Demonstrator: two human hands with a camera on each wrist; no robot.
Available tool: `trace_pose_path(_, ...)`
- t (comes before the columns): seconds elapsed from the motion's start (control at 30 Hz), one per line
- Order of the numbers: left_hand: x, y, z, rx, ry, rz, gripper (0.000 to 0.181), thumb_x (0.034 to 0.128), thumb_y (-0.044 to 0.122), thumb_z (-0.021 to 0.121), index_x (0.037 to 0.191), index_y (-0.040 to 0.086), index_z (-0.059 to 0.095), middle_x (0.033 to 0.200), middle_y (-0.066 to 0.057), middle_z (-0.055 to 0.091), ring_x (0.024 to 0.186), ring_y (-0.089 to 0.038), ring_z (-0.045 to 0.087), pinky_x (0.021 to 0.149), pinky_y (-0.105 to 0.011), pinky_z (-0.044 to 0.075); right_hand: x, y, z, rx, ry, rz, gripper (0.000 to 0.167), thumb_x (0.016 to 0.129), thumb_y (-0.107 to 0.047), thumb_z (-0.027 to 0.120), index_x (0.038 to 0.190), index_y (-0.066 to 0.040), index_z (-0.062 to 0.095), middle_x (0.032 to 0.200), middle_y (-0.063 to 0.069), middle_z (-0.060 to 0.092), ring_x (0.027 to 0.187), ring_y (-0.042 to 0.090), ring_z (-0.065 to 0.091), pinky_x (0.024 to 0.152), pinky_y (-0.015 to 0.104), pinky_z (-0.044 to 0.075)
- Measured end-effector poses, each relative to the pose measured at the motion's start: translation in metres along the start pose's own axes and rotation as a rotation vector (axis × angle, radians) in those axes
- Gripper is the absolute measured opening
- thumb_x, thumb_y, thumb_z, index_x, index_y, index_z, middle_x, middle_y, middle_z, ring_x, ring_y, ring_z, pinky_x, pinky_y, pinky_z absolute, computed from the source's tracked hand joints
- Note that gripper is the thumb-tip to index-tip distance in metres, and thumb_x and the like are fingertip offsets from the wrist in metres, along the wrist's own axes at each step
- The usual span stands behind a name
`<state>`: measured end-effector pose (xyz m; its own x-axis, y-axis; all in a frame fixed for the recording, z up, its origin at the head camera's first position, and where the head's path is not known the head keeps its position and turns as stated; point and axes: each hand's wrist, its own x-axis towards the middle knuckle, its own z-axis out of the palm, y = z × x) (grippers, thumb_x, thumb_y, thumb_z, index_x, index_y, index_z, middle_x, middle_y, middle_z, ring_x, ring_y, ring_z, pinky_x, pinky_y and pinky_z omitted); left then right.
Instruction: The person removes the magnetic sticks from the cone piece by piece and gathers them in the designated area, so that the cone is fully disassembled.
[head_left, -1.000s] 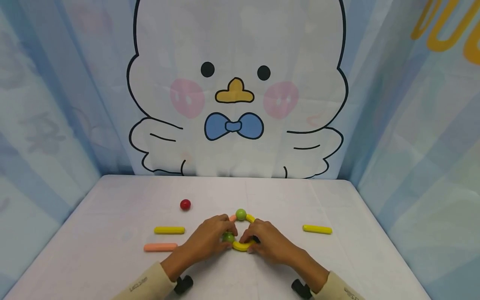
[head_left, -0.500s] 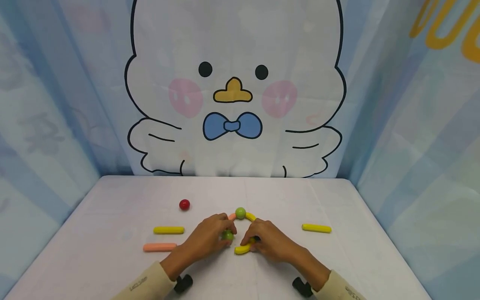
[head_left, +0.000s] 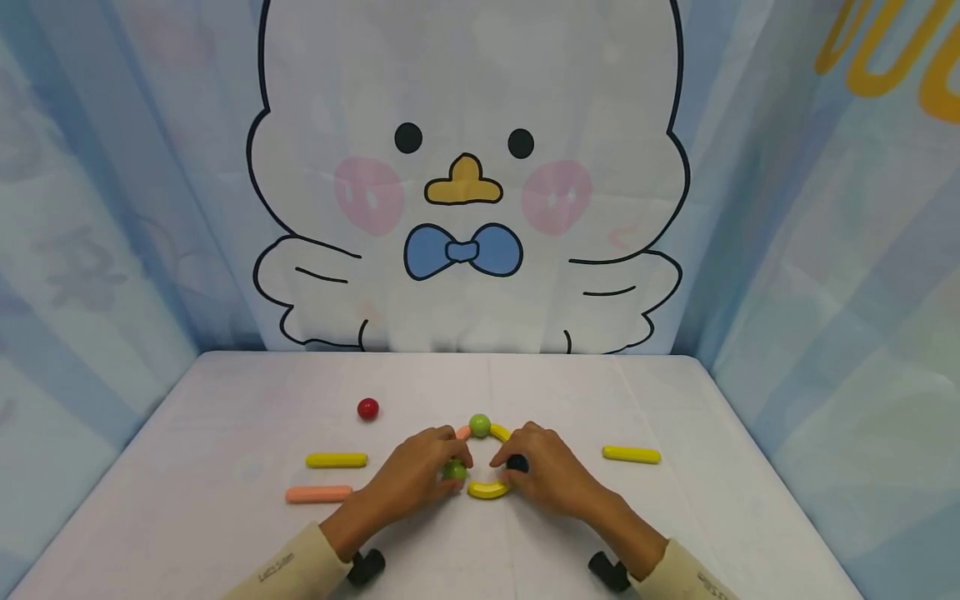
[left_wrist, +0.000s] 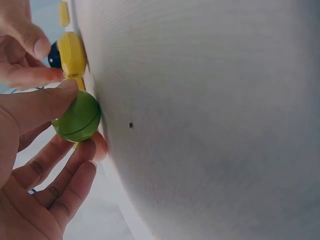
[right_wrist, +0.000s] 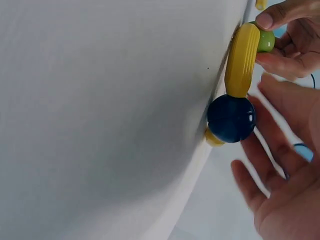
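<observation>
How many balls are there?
4: a glossy red ball apart on the left; a glossy green ball at the far end of a loop of yellow and salmon pieces; another glossy green ball at its left; a glossy dark blue ball at its right. Others may be hidden.

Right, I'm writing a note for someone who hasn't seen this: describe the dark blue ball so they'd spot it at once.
On the white table, go to the person's right hand. The dark blue ball sits right by it, at the end of a curved yellow stick. It alone is dark blue; its neighbours are green balls and, farther off, a red ball.
</observation>
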<state>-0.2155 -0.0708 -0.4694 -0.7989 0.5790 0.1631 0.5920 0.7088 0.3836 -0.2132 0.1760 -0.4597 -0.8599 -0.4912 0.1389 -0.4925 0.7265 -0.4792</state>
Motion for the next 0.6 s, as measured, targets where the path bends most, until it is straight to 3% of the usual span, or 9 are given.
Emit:
trace_pose_path(0.13,-0.001,0.001,0.0,-0.011,-0.014,-0.008,0.027,0.0839,0.021,0.092,0.108,0.021,0.079,0.102,0.008,0.066,0.09,-0.006,0.057,0.085,-0.031,0.057,0.003,-0.003,0.005,-0.025,0.094,0.106,0.011,0.089,-0.015,0.087,0.099,-0.019,0.083,0.093,-0.008,0.072,0.093,0.012,0.062,0.088,0.037,0.053)
trace_pose_path(0.27,0.0,0.002,0.001,-0.025,-0.029,-0.018,0.027,0.0846,0.021,0.092,0.109,0.022,0.079,0.103,0.009,0.066,0.092,-0.006,0.058,0.088,-0.032,0.057,0.006,-0.005,0.011,-0.047,0.114,0.193,0.012,0.086,-0.017,0.089,0.093,-0.021,0.08,0.089,-0.006,0.066,0.086,0.011,0.057,0.076,0.029,0.048)
trace_pose_path(0.6,-0.002,0.0,0.001,-0.003,-0.01,-0.037,0.026,0.085,0.022,0.091,0.109,0.022,0.08,0.104,0.006,0.064,0.091,-0.007,0.058,0.087,-0.032,0.058,0.01,-0.011,0.013,-0.07,0.109,0.254,0.018,0.082,-0.015,0.093,0.091,-0.022,0.079,0.088,-0.005,0.061,0.084,0.012,0.05,0.074,0.029,0.044)
